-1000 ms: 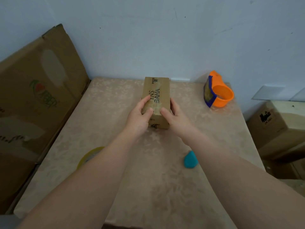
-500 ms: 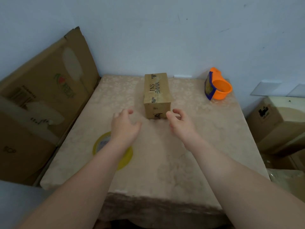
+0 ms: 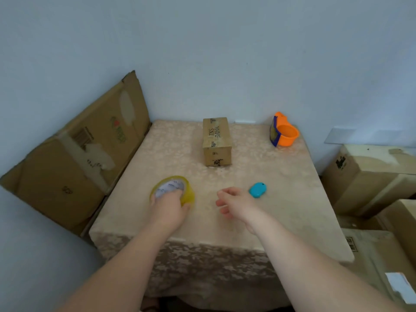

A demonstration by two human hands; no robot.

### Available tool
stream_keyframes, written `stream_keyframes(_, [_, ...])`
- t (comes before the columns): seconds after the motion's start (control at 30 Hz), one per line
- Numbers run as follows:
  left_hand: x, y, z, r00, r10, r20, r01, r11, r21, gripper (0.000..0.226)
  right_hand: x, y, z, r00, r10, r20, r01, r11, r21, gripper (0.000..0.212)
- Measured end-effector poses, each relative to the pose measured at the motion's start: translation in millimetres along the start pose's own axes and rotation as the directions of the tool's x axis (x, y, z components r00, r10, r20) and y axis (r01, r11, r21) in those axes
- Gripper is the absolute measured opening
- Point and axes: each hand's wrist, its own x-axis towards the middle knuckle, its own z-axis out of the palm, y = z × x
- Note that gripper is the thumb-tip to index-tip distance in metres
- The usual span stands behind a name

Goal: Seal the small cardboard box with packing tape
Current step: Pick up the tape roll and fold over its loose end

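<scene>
The small cardboard box [image 3: 216, 141] stands closed at the back middle of the table [image 3: 281, 199], with tape along its top and nothing touching it. A yellow roll of packing tape [image 3: 175, 188] lies flat near the table's front left. My left hand [image 3: 170, 209] grips the roll's near side, fingers reaching into its core and thumb on the outer rim. My right hand [image 3: 236, 204] hovers to the right of the roll with loosely curled fingers, holding nothing.
A small turquoise cutter [image 3: 257, 189] lies just right of my right hand. An orange tape dispenser [image 3: 284, 132] sits at the back right corner. A flattened carton [image 3: 74, 158] leans at the left, and stacked cartons [image 3: 371, 176] stand at the right.
Both hands left the box and drew back toward me. My left hand came down on the tape roll and gripped it. The camera view pulled back and rose.
</scene>
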Motion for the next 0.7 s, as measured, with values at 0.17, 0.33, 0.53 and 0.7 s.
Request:
stream_keyframes(0.17, [-23,26,-30,0.996,0.087,0.011,-0.055,0.720,-0.691,0.019,-20,-9,2,0.995,0.006,0.098,-0.018,0.992,0.121,0.024])
stream_keyframes(0.33, [-47,47,-45,0.917,0.376,0.131,-0.059,0.453,-0.890,0.020,-34,-30,-6,0.987,0.007,0.159,-0.079,0.887,0.456,0.026])
stream_keyframes(0.53, [-59,52,-54,0.854,0.514,0.085,-0.220,0.504,-0.836,0.037,-54,-45,-25,0.976,0.068,0.208,-0.190,0.737,0.649,0.038])
stream_keyframes(0.7, [-66,50,-56,0.820,0.572,0.002,-0.418,0.602,-0.681,0.023,-68,-51,-35,0.968,0.040,0.248,-0.207,0.689,0.695,0.035])
